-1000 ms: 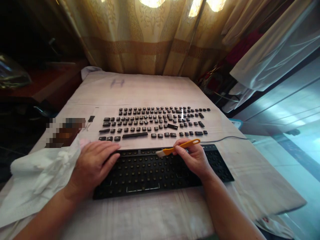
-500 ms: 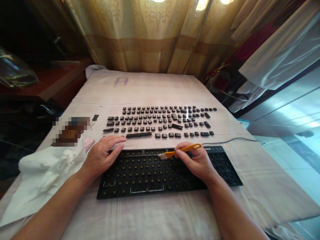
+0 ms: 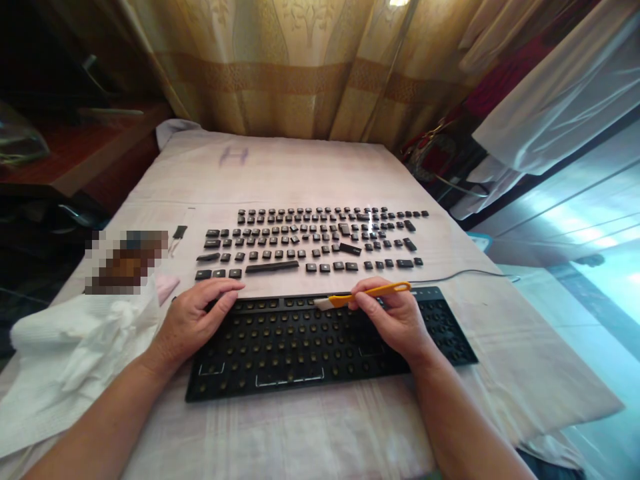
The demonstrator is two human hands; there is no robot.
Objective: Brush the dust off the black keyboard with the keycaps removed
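A black keyboard base [image 3: 295,347] with its keycaps off lies before me, rows of small round stems showing. My left hand [image 3: 197,317] is at its upper left corner, thumb over the corner and index finger along the back edge; the other fingers are partly hidden. Pinched in my right hand [image 3: 393,313] is a small brush [image 3: 345,299] with an orange handle and pale bristles. The bristles touch or hover just over the upper rows, near the middle. Behind the base, loose black keycaps [image 3: 280,254] lie in rows, among them a long space bar [image 3: 271,267].
Crumpled white paper towel [image 3: 65,360] lies at the left, beside a pixelated patch [image 3: 133,260]. A small black item [image 3: 179,231] sits farther back. The keyboard's cable [image 3: 465,273] runs right across the cloth-covered table [image 3: 310,173]. Curtains [image 3: 280,73] hang behind.
The brush has shifted slightly up toward the back row of the keyboard base. The view has turned a little, and my left hand keeps its place at the corner.
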